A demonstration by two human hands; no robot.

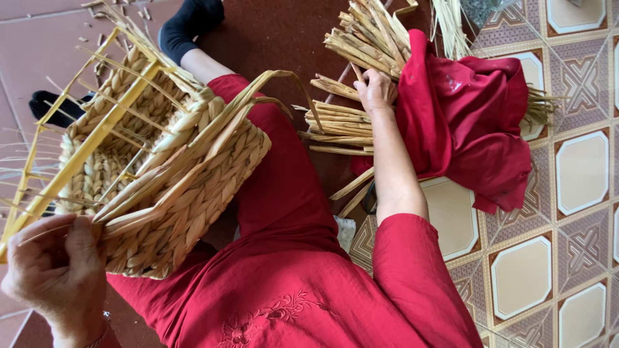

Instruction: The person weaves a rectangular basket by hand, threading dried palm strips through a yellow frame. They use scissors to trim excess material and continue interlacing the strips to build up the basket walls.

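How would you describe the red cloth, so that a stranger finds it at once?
Look at the patterned tile floor on the right. There a bundle of dry straw-coloured reeds lies, which the right hand touches. The crumpled red cloth is draped over that bundle, the only soft fabric among stiff stalks.

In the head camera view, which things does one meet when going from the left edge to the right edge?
Left hand → half-woven straw basket on a yellow frame → right hand → crumpled red cloth → patterned floor tiles.

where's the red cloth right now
In the head view the red cloth lies upper right on the patterned tile floor, draped over the bundle of dried straw strips, beside the right hand.
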